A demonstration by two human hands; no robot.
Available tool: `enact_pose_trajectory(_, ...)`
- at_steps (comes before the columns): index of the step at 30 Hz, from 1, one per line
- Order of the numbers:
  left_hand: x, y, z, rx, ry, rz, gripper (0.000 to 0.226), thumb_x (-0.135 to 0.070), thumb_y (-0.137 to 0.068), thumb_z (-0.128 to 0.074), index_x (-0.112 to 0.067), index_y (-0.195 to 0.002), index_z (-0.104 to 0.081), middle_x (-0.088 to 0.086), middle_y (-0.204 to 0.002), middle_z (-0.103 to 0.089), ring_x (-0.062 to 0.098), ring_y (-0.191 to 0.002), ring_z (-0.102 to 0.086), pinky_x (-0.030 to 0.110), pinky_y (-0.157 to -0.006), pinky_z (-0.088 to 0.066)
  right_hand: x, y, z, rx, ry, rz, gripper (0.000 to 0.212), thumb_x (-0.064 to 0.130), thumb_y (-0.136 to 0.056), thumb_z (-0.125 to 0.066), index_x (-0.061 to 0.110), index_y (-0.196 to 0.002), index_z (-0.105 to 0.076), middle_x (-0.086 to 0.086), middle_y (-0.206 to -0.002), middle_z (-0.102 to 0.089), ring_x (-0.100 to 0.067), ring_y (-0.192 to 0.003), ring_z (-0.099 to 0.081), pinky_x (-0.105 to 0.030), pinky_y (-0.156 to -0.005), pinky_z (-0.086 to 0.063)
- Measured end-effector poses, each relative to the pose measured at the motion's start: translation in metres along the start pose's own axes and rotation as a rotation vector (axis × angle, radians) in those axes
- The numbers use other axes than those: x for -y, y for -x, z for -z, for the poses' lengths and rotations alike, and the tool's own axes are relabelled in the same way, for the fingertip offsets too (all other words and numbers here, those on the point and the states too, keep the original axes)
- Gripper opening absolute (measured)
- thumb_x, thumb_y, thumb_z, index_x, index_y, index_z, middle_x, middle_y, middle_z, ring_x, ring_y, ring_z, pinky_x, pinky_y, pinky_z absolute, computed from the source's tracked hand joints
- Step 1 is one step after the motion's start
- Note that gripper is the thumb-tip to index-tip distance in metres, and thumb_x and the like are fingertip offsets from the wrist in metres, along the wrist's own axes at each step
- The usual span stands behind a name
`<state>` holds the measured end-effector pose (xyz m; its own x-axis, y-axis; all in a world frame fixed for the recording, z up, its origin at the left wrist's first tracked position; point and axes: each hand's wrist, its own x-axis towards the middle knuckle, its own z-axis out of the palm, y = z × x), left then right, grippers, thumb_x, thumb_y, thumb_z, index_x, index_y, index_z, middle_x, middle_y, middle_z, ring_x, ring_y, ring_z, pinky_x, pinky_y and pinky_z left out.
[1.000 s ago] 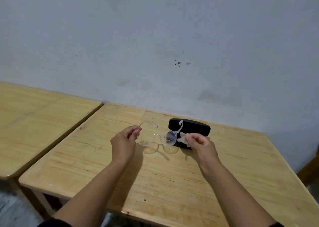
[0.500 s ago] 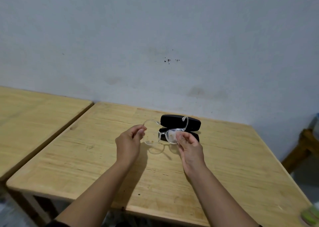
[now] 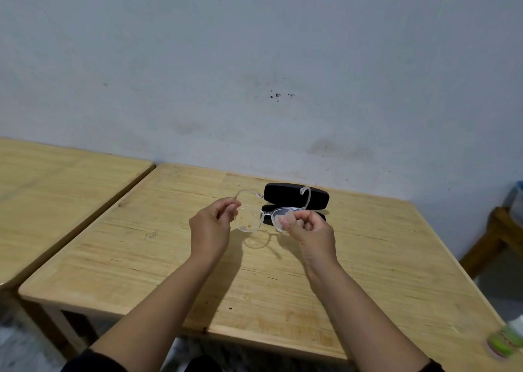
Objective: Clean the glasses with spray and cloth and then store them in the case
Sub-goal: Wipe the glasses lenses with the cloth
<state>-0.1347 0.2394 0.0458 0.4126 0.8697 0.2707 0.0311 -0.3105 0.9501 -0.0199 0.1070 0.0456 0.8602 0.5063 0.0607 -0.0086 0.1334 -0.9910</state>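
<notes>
Bottom right corner, a blurred green-topped thing (image 3: 505, 342) sits at the surface (image 3: 158, 264) edge, maybe the spray, can't confirm. My left hand (image 3: 210, 227) pinches the glasses (image 3: 261, 216) at the left hinge, fingers pressed together on the frame. My right hand (image 3: 310, 227) pinches the right lens between thumb and fingers; something pale sits under the fingertips, likely the cloth, but I can't tell for sure. Glasses are held just above the surface, arms open and pointing away. Left lens shows yellowish specks, so I'd say wiping isn't done. To do it well: brace at the hinge, rub light circles, both faces, don't twist the bridge. Black case (image 3: 295, 200) lies just behind the glasses, open.
</notes>
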Motion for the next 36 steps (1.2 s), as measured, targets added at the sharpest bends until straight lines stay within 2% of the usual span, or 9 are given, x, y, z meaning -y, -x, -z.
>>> enact_pose_trajectory(3, 0.000, 0.001, -0.002, 0.009, 0.001, 0.007, 0.014, -0.015, -0.089, -0.059, -0.020, -0.090, -0.071, -0.003, -0.080, -0.072, 0.016, -0.083, -0.069, 0.019, -0.078, -0.051, -0.001, -0.001, 0.000, -0.028, 0.079, 0.011, 0.011, 0.019, -0.074, -0.076, 0.019, -0.071, -0.066, 0.005, -0.067, -0.052, -0.011, -0.064, -0.046, -0.028, -0.062, -0.043)
enact_pose_trajectory(6, 0.001, 0.002, -0.001, 0.012, 0.006, 0.006, 0.014, -0.015, -0.089, -0.059, -0.021, -0.089, -0.071, -0.002, -0.082, -0.072, 0.017, -0.083, -0.069, 0.028, -0.083, -0.052, -0.002, -0.002, 0.003, -0.011, 0.059, -0.034, 0.006, 0.016, -0.077, -0.074, 0.020, -0.076, -0.069, -0.001, -0.075, -0.061, -0.017, -0.073, -0.055, -0.035, -0.072, -0.050)
enact_pose_trajectory(10, 0.002, 0.001, -0.001, 0.018, 0.001, 0.003, 0.016, -0.014, -0.089, -0.059, -0.025, -0.085, -0.069, 0.000, -0.081, -0.072, 0.018, -0.083, -0.069, 0.029, -0.083, -0.051, -0.002, -0.002, 0.006, 0.032, 0.041, -0.055, 0.009, 0.010, -0.081, -0.070, 0.019, -0.083, -0.071, -0.005, -0.083, -0.066, -0.021, -0.080, -0.060, -0.043, -0.085, -0.053)
enact_pose_trajectory(16, 0.001, -0.003, -0.002, 0.003, -0.013, 0.010, 0.014, -0.015, -0.089, -0.058, -0.022, -0.088, -0.071, 0.001, -0.081, -0.072, 0.017, -0.083, -0.069, 0.027, -0.082, -0.051, 0.003, -0.004, 0.009, 0.115, -0.047, -0.012, 0.023, -0.006, -0.085, -0.058, 0.014, -0.081, -0.067, -0.001, -0.083, -0.067, -0.012, -0.082, -0.063, -0.021, -0.079, -0.055)
enact_pose_trajectory(19, 0.001, -0.002, -0.003, 0.002, -0.027, -0.004, 0.014, -0.013, -0.089, -0.058, -0.020, -0.088, -0.071, 0.003, -0.081, -0.072, 0.019, -0.083, -0.069, 0.029, -0.082, -0.052, 0.005, -0.008, 0.011, 0.137, 0.006, 0.015, 0.031, -0.010, -0.087, -0.052, 0.017, -0.077, -0.065, 0.002, -0.082, -0.066, -0.010, -0.081, -0.061, -0.020, -0.079, -0.054)
enact_pose_trajectory(24, -0.002, 0.000, -0.007, 0.019, -0.033, -0.028, 0.015, -0.012, -0.089, -0.059, -0.021, -0.087, -0.071, 0.003, -0.079, -0.071, 0.018, -0.082, -0.069, 0.024, -0.080, -0.052, 0.002, -0.012, 0.013, 0.069, 0.202, 0.070, 0.031, 0.005, -0.085, -0.057, 0.036, -0.080, -0.056, -0.007, -0.091, -0.071, -0.024, -0.083, -0.064, -0.039, -0.074, -0.051)
enact_pose_trajectory(29, -0.003, 0.002, -0.010, 0.019, -0.032, -0.035, 0.015, -0.012, -0.089, -0.058, -0.021, -0.088, -0.070, 0.003, -0.080, -0.071, 0.018, -0.081, -0.069, 0.028, -0.082, -0.053, 0.002, -0.010, 0.013, -0.003, 0.244, 0.090, 0.010, 0.027, -0.080, -0.067, 0.030, -0.087, -0.060, 0.004, -0.084, -0.064, -0.015, -0.076, -0.059, -0.028, -0.065, -0.046)
enact_pose_trajectory(33, -0.004, 0.005, -0.013, 0.037, -0.041, -0.051, 0.015, -0.012, -0.089, -0.059, -0.020, -0.088, -0.071, -0.002, -0.079, -0.071, 0.012, -0.080, -0.069, 0.015, -0.076, -0.050, 0.003, -0.005, 0.012, -0.060, 0.255, 0.042, 0.025, 0.030, -0.070, -0.076, 0.031, -0.090, -0.061, 0.011, -0.090, -0.064, -0.010, -0.081, -0.062, -0.029, -0.071, -0.052)
enact_pose_trajectory(36, -0.005, 0.007, -0.017, 0.055, -0.060, -0.088, 0.014, -0.013, -0.089, -0.059, -0.018, -0.089, -0.071, -0.009, -0.082, -0.070, -0.007, -0.074, -0.065, 0.001, -0.068, -0.043, 0.004, -0.004, 0.009, -0.144, 0.291, 0.067, 0.022, 0.027, -0.070, -0.077, 0.029, -0.085, -0.062, 0.015, -0.089, -0.062, -0.006, -0.082, -0.059, -0.023, -0.066, -0.048)
